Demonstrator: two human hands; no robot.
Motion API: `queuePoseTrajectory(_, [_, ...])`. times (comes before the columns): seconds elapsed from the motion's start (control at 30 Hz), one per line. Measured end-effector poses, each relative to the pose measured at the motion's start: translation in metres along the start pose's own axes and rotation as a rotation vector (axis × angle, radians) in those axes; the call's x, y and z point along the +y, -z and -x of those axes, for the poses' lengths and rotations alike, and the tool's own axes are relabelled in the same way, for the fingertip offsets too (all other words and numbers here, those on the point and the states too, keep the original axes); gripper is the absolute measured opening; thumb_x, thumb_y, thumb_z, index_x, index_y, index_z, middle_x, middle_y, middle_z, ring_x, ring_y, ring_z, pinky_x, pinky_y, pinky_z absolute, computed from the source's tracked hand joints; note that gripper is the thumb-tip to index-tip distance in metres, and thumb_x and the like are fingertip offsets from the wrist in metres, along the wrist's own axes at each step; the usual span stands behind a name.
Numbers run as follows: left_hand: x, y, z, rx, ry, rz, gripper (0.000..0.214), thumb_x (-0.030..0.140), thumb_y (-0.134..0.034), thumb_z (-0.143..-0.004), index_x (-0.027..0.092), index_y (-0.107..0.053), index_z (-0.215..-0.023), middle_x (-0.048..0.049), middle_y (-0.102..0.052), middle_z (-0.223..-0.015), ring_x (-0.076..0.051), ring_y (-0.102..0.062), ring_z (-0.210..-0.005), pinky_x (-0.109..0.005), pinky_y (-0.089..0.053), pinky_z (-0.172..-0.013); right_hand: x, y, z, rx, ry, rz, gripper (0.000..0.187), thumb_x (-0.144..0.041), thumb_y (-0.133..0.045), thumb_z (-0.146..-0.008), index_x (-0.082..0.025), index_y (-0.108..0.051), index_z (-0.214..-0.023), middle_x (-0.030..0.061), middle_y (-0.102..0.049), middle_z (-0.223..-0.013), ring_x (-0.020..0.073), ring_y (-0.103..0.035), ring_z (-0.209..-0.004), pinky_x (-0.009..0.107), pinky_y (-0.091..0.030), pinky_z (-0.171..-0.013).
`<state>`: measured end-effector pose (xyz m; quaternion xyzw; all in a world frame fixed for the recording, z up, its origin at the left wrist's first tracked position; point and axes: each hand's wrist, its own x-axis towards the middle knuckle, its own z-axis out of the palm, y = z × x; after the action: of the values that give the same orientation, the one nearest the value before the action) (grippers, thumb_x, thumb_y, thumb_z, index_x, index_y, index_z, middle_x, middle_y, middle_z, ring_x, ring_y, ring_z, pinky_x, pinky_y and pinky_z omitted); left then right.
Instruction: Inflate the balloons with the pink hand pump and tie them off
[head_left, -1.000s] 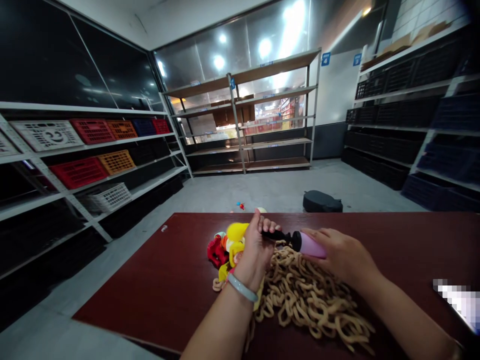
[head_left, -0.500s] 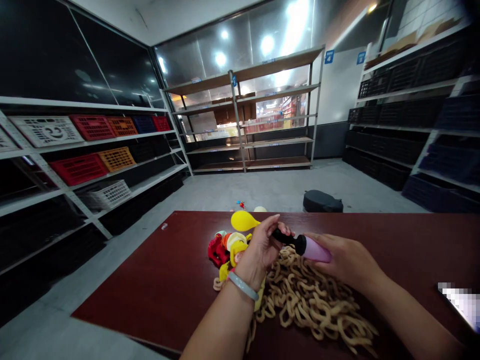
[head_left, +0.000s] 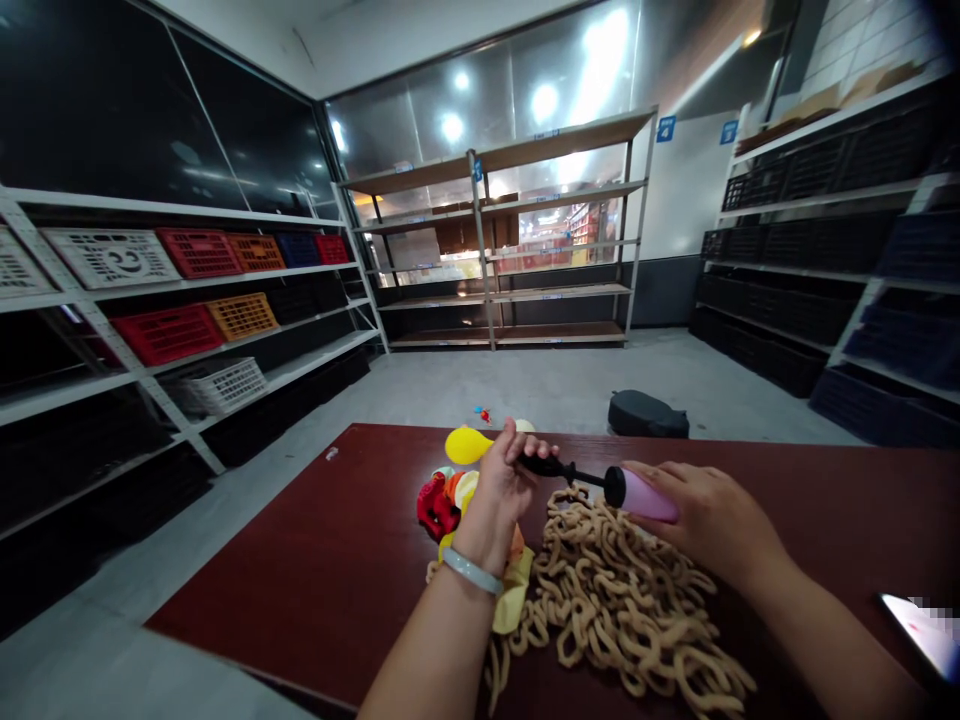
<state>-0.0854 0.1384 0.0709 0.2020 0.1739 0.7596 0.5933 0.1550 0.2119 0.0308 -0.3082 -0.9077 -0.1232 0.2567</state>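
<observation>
A balloon pump spans the space between my two hands, its thin black rod showing between a black end and a lilac barrel point(head_left: 646, 497). My left hand point(head_left: 510, 470), with a pale bangle on its wrist, is closed round the black end. A partly inflated yellow balloon point(head_left: 466, 446) sticks out to the left of that hand; its neck is hidden by the fingers. My right hand point(head_left: 712, 520) is wrapped round the lilac barrel. Beneath the pump lies a heap of tan, curly rope-like loops point(head_left: 607, 590). Red, yellow and orange soft items point(head_left: 437, 507) lie left of it, partly behind my left forearm.
The dark red table point(head_left: 300, 560) bears these things; a phone point(head_left: 919, 630) lies at its right edge. Beyond it, a dark grey case point(head_left: 646, 412) sits on the floor. Crate shelves point(head_left: 187, 280) stand left and right, with a metal rack point(head_left: 491, 260) at the back.
My hands have moved apart, drawing out the pump's black rod. My left hand and the yellow balloon have shifted left; my right hand has shifted slightly right.
</observation>
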Motion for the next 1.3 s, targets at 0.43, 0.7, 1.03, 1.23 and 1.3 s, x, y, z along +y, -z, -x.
queuePoseTrajectory(0.43, [0.004, 0.008, -0.007, 0.350, -0.230, -0.100, 0.011, 0.029, -0.058, -0.086, 0.018, -0.055, -0.086, -0.0069, -0.069, -0.090, -0.014, -0.063, -0.064, -0.026, -0.047, -0.060, -0.023, 0.009, 0.002, -0.167, 0.005, -0.153, 0.060, -0.049, -0.053, -0.082, -0.033, -0.039, -0.139, 0.0066, -0.069, -0.102, 0.0242, -0.067, -0.081, 0.035, -0.051, -0.068])
queuePoseTrajectory(0.7, [-0.035, 0.002, 0.002, 0.108, 0.104, -0.165, 0.025, 0.032, -0.063, -0.082, 0.010, -0.063, -0.095, -0.0179, -0.067, -0.104, -0.028, -0.066, -0.096, -0.042, -0.049, -0.086, -0.029, 0.010, -0.004, -0.244, -0.060, -0.369, 0.059, -0.049, -0.051, -0.084, -0.030, -0.040, -0.139, 0.0065, -0.064, -0.120, 0.0258, -0.063, -0.102, 0.040, -0.050, -0.081])
queuePoseTrajectory(1.03, [-0.018, -0.014, 0.001, 0.061, 0.013, 0.045, 0.033, 0.048, -0.062, -0.079, 0.015, -0.061, -0.083, -0.0125, -0.069, -0.094, -0.025, -0.066, -0.092, -0.046, -0.045, -0.091, -0.046, 0.016, -0.013, -0.307, -0.248, -0.860, 0.054, -0.048, -0.052, -0.083, -0.029, -0.048, -0.134, 0.0055, -0.063, -0.122, 0.0273, -0.060, -0.108, 0.043, -0.046, -0.091])
queuePoseTrajectory(1.23, [-0.002, -0.023, 0.013, -0.083, 0.103, 0.027, 0.035, 0.047, -0.057, -0.081, 0.015, -0.062, -0.094, -0.0171, -0.064, -0.111, -0.032, -0.058, -0.108, -0.058, -0.039, -0.094, -0.046, 0.015, -0.015, -0.422, -0.316, -1.267, 0.055, -0.052, -0.053, -0.081, -0.024, -0.054, -0.128, 0.0057, -0.065, -0.118, 0.0258, -0.061, -0.104, 0.042, -0.047, -0.091])
queuePoseTrajectory(1.3, [-0.002, -0.024, 0.012, -0.099, 0.085, 0.012, 0.034, 0.043, -0.060, -0.080, 0.015, -0.061, -0.100, -0.0161, -0.064, -0.112, -0.031, -0.058, -0.108, -0.058, -0.038, -0.095, -0.046, 0.018, -0.014, -0.512, -0.391, -1.318, 0.059, -0.056, -0.051, -0.082, -0.024, -0.050, -0.131, 0.0058, -0.069, -0.103, 0.0234, -0.066, -0.086, 0.038, -0.053, -0.074])
